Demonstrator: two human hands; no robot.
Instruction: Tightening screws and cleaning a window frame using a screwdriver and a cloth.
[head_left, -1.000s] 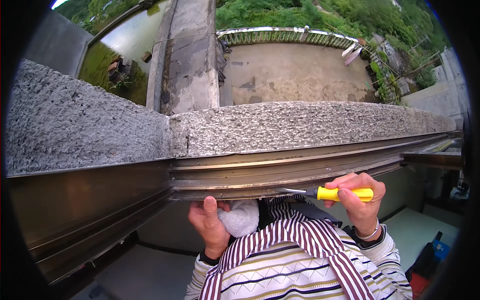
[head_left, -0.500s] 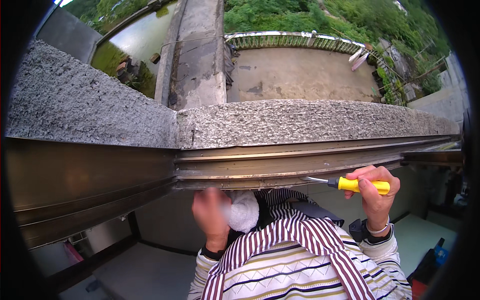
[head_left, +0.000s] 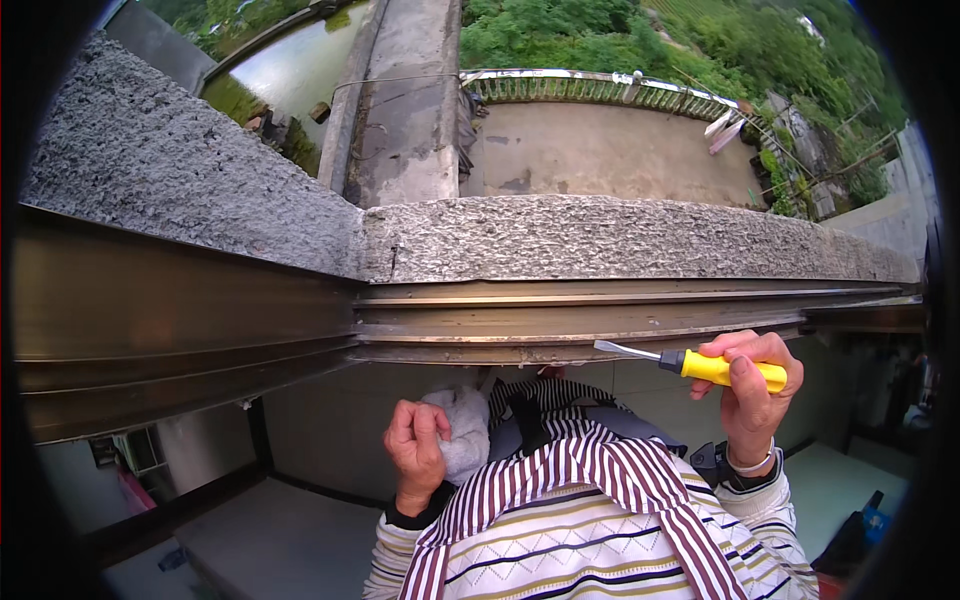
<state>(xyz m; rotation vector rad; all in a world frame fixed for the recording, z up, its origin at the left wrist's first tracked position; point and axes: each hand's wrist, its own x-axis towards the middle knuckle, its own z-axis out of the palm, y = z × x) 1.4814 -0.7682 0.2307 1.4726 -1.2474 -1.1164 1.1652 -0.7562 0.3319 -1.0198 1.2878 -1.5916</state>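
Observation:
My right hand (head_left: 750,385) grips the yellow handle of a flat-bladed screwdriver (head_left: 725,370). Its metal shaft points left, with the tip over the near rail of a brown metal window track (head_left: 560,325); whether the tip touches cannot be told. My left hand (head_left: 416,445) is closed round a bunched white cloth (head_left: 462,430), which bulges out on its right side. That hand is below the track's left part, apart from the rail. Specks of dirt lie along the track's near edge.
Beyond the track runs a rough concrete ledge (head_left: 600,235). At left stands the brown window frame upright (head_left: 180,310). Outside lie a walkway (head_left: 405,120), a pond (head_left: 300,75) and a terrace with a white balustrade (head_left: 600,88). A blue object (head_left: 877,525) sits at lower right.
My left hand with the cloth has moved down, away from the track, and is no longer blurred. The screwdriver's tip has shifted slightly left and up. The view has tilted a little.

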